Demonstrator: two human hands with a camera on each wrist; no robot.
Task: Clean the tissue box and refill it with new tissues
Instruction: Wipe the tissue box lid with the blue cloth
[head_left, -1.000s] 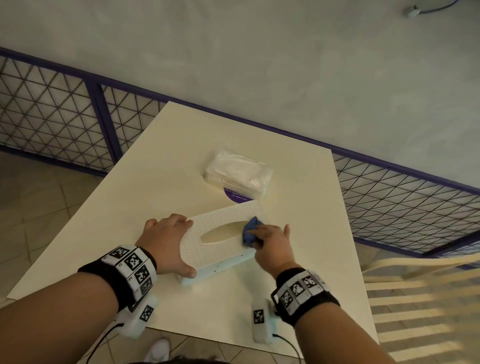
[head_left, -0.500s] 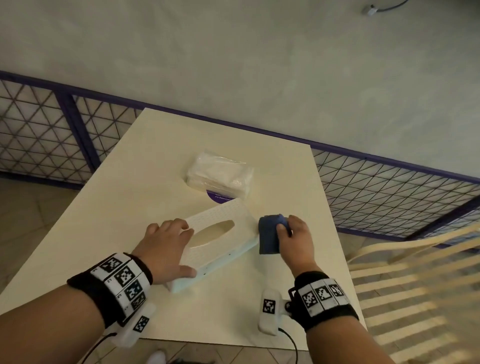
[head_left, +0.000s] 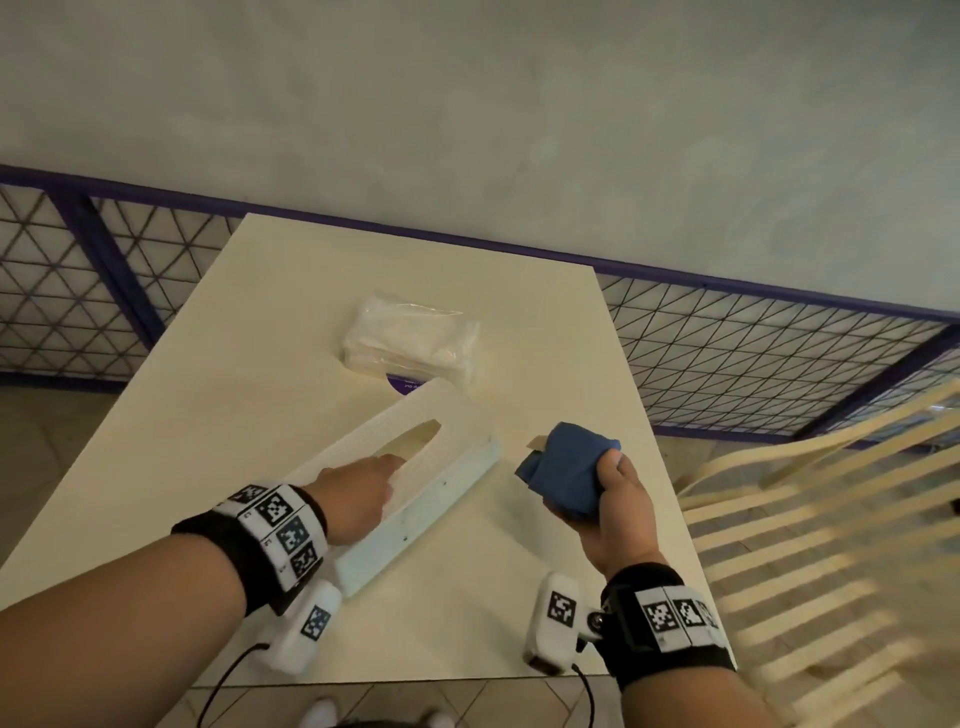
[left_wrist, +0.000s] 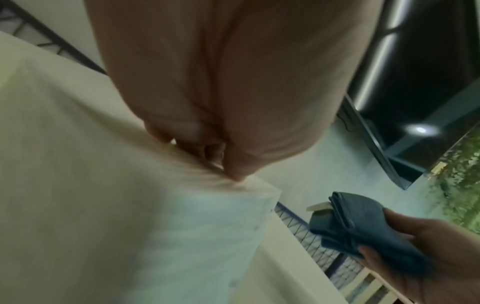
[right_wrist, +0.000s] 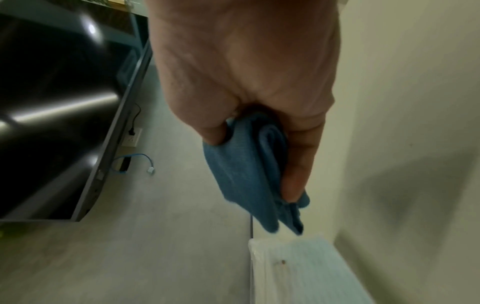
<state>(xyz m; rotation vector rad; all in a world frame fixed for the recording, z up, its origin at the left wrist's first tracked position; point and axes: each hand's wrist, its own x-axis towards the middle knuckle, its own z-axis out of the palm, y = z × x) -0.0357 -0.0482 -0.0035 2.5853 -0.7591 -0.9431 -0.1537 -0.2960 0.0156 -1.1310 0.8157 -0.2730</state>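
Tilting white perforated tissue box gripped by left hand, right hand clutching folded blue cloth

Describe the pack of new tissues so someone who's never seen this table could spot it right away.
Start at the cream table by the purple mesh fence. Toward its far side, just beyond the white tissue box, lies the tissue pack. It alone is wrapped in clear plastic, soft and white, with a purple label at its near edge, and no hand touches it.

Tissue pack lies behind the tissue box (both on the table).
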